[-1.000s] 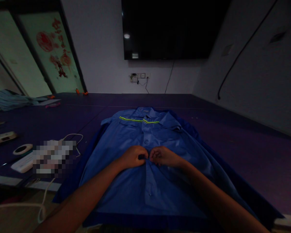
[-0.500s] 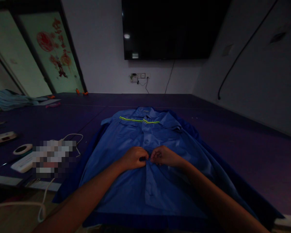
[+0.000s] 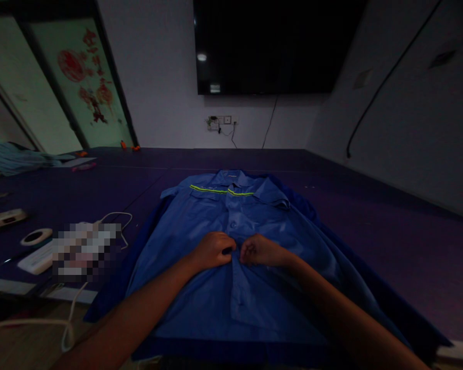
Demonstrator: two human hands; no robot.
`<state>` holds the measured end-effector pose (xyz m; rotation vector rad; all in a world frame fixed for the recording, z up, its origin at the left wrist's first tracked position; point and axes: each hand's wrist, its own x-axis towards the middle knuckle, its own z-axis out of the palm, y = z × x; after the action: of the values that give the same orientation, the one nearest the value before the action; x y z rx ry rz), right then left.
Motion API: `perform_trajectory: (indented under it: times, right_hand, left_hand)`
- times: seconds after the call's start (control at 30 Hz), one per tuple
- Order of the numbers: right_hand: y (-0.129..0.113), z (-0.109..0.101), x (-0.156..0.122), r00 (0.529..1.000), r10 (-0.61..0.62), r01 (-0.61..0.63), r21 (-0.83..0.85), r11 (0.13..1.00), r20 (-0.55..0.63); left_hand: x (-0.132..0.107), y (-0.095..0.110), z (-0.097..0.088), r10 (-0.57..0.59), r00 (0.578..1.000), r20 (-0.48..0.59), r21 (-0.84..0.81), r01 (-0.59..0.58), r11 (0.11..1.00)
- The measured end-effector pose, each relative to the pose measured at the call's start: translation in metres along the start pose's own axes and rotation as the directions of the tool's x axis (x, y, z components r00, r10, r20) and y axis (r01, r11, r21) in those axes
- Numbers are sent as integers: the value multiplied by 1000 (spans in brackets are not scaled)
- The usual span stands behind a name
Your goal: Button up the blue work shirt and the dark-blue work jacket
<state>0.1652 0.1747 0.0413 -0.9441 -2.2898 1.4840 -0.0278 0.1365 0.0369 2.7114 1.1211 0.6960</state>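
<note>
So the blue shirt point(image 3: 200, 216) is lying front-up at the middle of the table's near edge, collar toward the far edge, hem hanging a little over the near edge. There's a yellow stripe point(image 3: 219, 190) across the chest. It sits on top of a darker blue garment point(image 3: 370, 288) that sticks out on both sides.

Both hands are on the front strip about halfway down, just below a button point(image 3: 233, 224). The left hand point(image 3: 212, 250) is closed in a pinch on the cloth, with something small and dark at its fingertips. It could be a button, can't really tell. The right hand point(image 3: 260, 250) is curled shut on the strip too, the two almost touching.

What could go wrong, I'd say:
- The cloth is already puckered between the hands, so a harder pull might drag the two halves out of line.
- The light is really dim, so it'd be easy to miss a small button or hole.
- The hem is over the edge and the garment underneath looks loose, so tugging toward the body might slide the whole stack.

The table point(image 3: 370, 226) is big, dark purple and runs to the walls. Toward the left edge are a white cable point(image 3: 116, 216), a tape roll point(image 3: 36, 237) and a pale blue cloth point(image 3: 15, 156) further back. A dark TV point(image 3: 270, 46) hangs on the far wall above an outlet point(image 3: 219, 121), with a red paper cutout point(image 3: 85, 77) on the panel to the left.
</note>
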Motion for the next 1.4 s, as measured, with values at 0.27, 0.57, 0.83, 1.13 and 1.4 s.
perform_trajectory:
  times: [0.27, 0.57, 0.83, 1.13, 1.4]
  right_hand:
    - [1, 2, 1, 996, 5, -6, -16, 1000, -86]
    - [-2, 5, 3, 978, -2, -16, -83, 996, -209]
    - [0, 7, 4, 983, -76, 57, -113, 992, -166]
    - [6, 7, 6, 993, 19, -30, -93, 995, -119]
    - [7, 4, 4, 999, -15, 11, -76, 997, -48]
  left_hand:
    - [0, 1, 1, 6, 1000, -14, -12, -7, 1000]
    - [-1, 3, 0, 51, 999, -20, 6, -51, 999]
    - [0, 3, 0, 64, 998, -2, -5, -64, 998]
    - [3, 0, -3, 79, 997, 24, -162, -75, 984]
    - [4, 1, -3, 63, 995, 75, -248, -42, 968]
